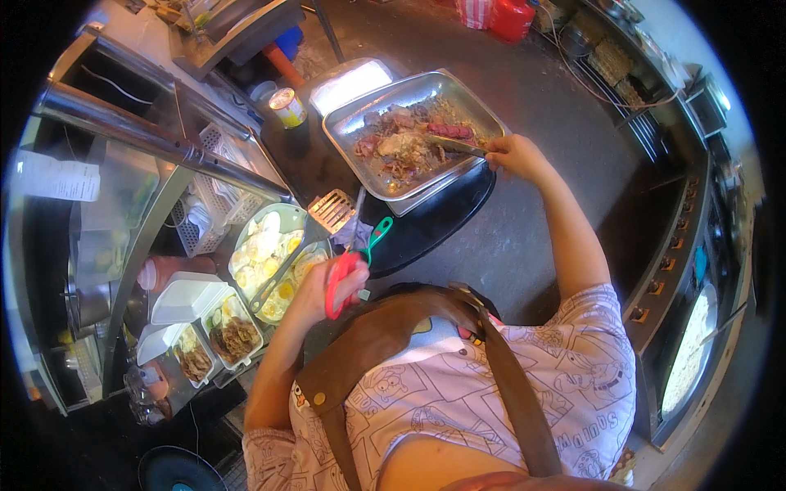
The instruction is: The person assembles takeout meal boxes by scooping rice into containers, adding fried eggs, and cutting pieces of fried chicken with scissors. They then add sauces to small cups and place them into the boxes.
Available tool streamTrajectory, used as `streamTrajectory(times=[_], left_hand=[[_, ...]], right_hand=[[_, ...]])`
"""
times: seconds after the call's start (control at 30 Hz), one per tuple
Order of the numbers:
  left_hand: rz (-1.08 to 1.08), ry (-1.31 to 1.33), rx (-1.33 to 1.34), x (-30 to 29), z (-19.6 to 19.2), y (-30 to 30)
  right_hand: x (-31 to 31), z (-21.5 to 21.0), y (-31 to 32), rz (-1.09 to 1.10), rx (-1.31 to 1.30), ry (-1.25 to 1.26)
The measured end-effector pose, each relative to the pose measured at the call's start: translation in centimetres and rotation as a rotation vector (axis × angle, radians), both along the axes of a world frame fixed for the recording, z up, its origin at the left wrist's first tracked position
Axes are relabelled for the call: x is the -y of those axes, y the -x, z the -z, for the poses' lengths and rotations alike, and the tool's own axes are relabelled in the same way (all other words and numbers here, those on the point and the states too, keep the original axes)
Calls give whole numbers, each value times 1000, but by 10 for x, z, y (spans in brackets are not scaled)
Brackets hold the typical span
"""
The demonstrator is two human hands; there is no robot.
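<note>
I see the right hand (513,155) pinching tongs (458,146), their tips among the meat (401,150) in the metal tray (356,165) at twelve o'clock; the left hand (313,292), at eight, curls around red-handled scissors (334,288). I judge we're picking out meat; next calls for a firm squeeze.

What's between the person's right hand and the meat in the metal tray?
The head view shows a metal utensil, apparently tongs; the right hand grips one end, and the other reaches over the meat.
</note>
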State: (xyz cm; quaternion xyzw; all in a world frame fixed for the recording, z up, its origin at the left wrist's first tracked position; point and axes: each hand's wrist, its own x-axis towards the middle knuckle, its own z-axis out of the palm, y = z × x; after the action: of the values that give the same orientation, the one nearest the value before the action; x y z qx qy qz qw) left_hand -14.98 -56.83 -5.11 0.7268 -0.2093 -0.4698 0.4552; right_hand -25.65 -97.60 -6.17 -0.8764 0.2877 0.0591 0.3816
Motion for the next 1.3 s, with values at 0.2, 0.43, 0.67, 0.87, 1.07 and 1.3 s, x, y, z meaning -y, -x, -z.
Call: streamTrajectory(times=[0.2,0.43,0.67,0.87,1.07,1.3], left_hand=[[223,12,-142,54,11,-26],[197,379,-442,79,11,-42],[294,344,-172,84,5,-43],[236,159,-49,80,-18,-37],[201,302,16,96,-2,-51],[28,152,17,101,-2,-67]], right_hand=[[-10,-32,17,-24,280,-170],[4,-59,34,-117,331,-501],[11,-48,33,-206,268,-625],[13,-59,25,-243,273,-580],[14,-78,9,-318,183,-402],[20,-78,5,-245,169,-208]])
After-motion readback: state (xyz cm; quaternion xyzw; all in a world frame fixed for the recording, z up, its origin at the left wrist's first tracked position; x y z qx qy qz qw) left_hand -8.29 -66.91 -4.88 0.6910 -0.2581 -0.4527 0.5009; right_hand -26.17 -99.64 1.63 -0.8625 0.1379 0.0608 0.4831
